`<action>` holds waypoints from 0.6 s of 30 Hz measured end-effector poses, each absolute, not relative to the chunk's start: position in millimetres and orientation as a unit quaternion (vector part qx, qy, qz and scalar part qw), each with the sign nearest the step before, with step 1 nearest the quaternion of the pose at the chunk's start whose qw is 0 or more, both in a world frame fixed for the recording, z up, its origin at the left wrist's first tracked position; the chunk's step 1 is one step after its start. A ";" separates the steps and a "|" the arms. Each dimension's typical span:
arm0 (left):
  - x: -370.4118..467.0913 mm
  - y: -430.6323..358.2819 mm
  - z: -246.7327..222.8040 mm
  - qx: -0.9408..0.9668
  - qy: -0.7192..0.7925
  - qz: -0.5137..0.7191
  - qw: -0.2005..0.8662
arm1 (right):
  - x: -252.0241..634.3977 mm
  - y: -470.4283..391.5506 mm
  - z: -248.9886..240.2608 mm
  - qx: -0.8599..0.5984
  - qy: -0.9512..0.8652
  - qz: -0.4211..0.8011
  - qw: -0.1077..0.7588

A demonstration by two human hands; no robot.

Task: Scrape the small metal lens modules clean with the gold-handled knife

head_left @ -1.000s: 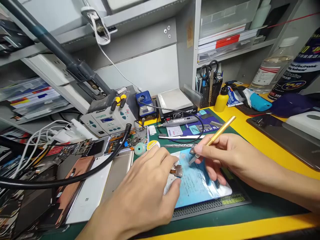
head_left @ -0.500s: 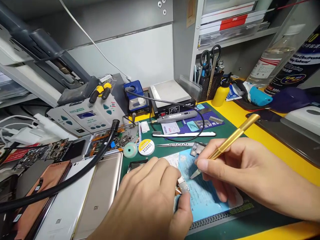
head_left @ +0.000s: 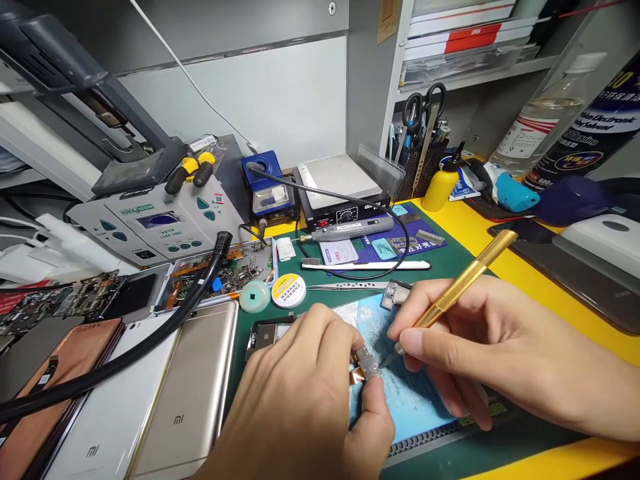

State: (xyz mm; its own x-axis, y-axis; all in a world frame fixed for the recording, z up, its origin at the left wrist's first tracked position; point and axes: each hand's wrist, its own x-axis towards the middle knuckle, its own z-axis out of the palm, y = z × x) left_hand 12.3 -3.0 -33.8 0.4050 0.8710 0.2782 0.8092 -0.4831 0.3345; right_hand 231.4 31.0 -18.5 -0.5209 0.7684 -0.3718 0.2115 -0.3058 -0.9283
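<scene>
at the far left lie a copper-coloured phone back (head_left: 80, 340), a glossy white phone back (head_left: 110, 407) and a pale gold metal phone back (head_left: 195, 380), with a thick black hose (head_left: 131, 365) crossing them. to their right, the left hand (head_left: 305, 380) comes in from the near edge, thumb and forefinger pinched on a small silver metal part with an orange ribbon (head_left: 369, 363). this part is over a light blue sheet (head_left: 415, 400) on a dark green mat (head_left: 425, 453). just beside the part is the thin tip of a gold, knurled, pen-shaped metal tool (head_left: 463, 283); i cannot tell whether they touch. the right hand (head_left: 490, 353) has its thumb and fingers clamped around the tool. farther right, a dark glossy phone (head_left: 590, 283) lies on the yellow tabletop (head_left: 530, 287).
</scene>
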 end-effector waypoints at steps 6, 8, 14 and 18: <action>17.2 -7.7 -33.4 0.818 0.533 0.203 0.073 | 230.0 33.0 -19.6 -0.457 -0.557 0.663 0.205; 19.4 -9.0 -33.1 0.815 0.538 0.205 0.072 | 230.4 32.8 -19.5 -0.461 -0.559 0.659 0.203; 19.7 -8.7 -35.1 0.818 0.523 0.230 0.067 | 226.7 31.7 -19.8 -0.476 -0.557 0.643 0.223; 18.8 -7.9 -36.0 0.817 0.521 0.236 0.075 | 219.5 34.0 -20.0 -0.489 -0.558 0.619 0.257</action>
State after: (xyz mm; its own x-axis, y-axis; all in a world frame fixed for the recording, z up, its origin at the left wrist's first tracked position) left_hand 18.8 -7.9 -36.0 0.3461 0.8864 0.3074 0.8152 -0.4463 0.3691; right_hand 219.5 34.0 -20.0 -0.3897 0.8644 -0.3176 0.2270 -0.2441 -0.9428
